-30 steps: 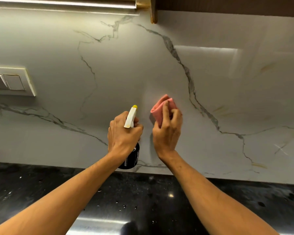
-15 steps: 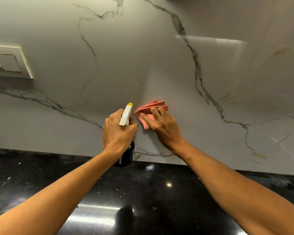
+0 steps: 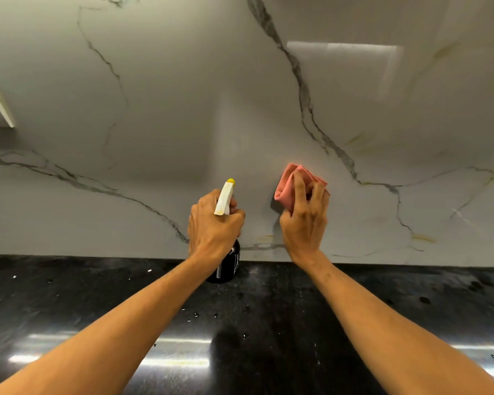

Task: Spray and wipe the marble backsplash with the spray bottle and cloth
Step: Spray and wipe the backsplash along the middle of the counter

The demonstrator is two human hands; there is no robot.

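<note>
**Cloth on the marble, bottle held beside it**

Our right grip is curled over the folded pink cloth, fingers bunching it and pressing it against the marble backsplash just right of the frame's centre. Our left grip, near centre, is wrapped round the neck of the spray bottle. The white head with its yellow tip points at the wall, and the dark body hangs below the fist, over the black surface (whether a finger sits on the trigger, we cannot tell).

We judge the cloth soft and light. It will crumple and creep under fingertips, so a flatter hand across the fold should carry it better. The bottle looks smooth and may turn slick when wet, so the neck below the head is the sound place to hold. The marble looks hard and glossy, with yellowish marks at lower right.
</note>
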